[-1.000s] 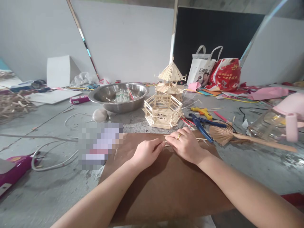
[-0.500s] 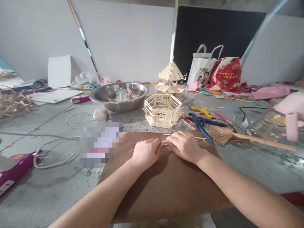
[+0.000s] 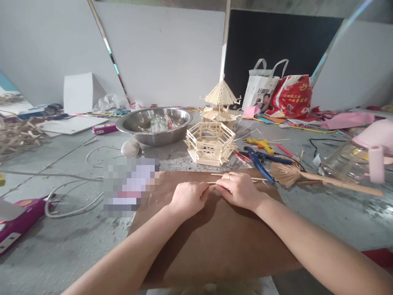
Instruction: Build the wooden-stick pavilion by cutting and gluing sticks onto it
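Both hands are close together over a brown board (image 3: 221, 246). My left hand (image 3: 189, 198) is closed, its fingertips pinching the left end of a thin wooden stick (image 3: 211, 183). My right hand (image 3: 241, 190), with a ring on one finger, closes on the same stick from the right; its fingertips are partly hidden. Another thin stick (image 3: 259, 179) passes beneath the right hand and shows on both sides of it. Just beyond the board stands a hexagonal stick frame (image 3: 210, 143), with a stick pavilion (image 3: 221, 98) behind it.
A steel basin (image 3: 153, 127) is at the back left. Blue cutters (image 3: 260, 164), a yellow glue gun (image 3: 260, 145), a paper fan (image 3: 285, 172) and a clear jug (image 3: 344, 162) lie at the right. A purple power strip (image 3: 21, 221) and white cable (image 3: 73, 215) are at the left.
The hands stay nearly in place, with only a slight shift of the fingers. A little more of the stick shows between them. Nothing else has visibly moved.
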Tool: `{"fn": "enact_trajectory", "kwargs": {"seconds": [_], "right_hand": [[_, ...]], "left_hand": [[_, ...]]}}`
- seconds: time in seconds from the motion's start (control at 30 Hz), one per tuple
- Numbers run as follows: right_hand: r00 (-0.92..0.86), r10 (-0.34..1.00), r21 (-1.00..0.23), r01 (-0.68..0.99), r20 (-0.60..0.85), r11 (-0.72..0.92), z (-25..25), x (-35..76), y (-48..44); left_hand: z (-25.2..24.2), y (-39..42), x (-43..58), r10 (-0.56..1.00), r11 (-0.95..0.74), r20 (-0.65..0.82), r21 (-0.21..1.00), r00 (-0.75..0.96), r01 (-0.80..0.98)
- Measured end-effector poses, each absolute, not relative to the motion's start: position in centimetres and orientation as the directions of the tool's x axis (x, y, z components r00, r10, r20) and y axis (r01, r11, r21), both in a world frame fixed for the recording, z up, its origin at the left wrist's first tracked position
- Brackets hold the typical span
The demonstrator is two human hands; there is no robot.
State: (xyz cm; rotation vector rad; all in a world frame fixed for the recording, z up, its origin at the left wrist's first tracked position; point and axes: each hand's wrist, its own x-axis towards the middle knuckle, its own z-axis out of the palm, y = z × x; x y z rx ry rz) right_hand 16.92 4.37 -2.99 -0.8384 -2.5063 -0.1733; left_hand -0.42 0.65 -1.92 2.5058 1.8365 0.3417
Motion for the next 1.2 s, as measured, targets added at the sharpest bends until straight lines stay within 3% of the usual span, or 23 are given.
{"fn": "enact_trajectory", "kwargs": {"seconds": [0.17,0.4,0.57,0.67,0.73,0.83,0.93,1.2], "right_hand": [[-0.728,0.499,-0.196,0.465,0.47,0.863,-2.6,17.8,4.8],[-0.406,0.751,-0.294,0.741,0.52,0.604,-3.7,19.3,8.0],[-0.448,0.726,-0.225,0.749,0.522,0.624,-4.1,19.7,9.5],[-0.351,0.776,-0.153,0.858,0.524,0.491,-2.7,20.6,9.3],[-0.211,0.862,-0.12,0.947,0.461,0.297,-1.7,21.8,9.2],[0.0,0.979,-0.068,0.998,0.202,0.014,-1.1,23.6,9.8],[0.095,0.996,-0.046,0.994,0.001,-0.095,-1.5,24.6,10.7],[0.184,0.982,-0.105,0.978,0.036,-0.179,-1.4,24.6,11.0]], "left_hand": [[-1.6,0.5,-1.1,0.876,-0.473,0.209,0.2,0.434,0.858],[-1.9,1.2,-1.6,0.922,-0.37,0.247,0.326,0.299,0.87],[-2.2,1.8,-1.8,0.963,-0.255,0.188,0.425,0.191,0.869],[-2.4,1.9,-1.9,0.967,-0.238,0.19,0.448,0.169,0.862],[-2.5,2.0,-2.0,0.967,-0.235,0.2,0.458,0.159,0.857],[-2.6,2.0,-2.0,0.967,-0.233,0.207,0.475,0.15,0.849],[-2.5,1.9,-1.9,0.969,-0.225,0.206,0.485,0.139,0.845],[-2.5,2.0,-2.1,0.965,-0.241,0.212,0.492,0.153,0.836]]}}
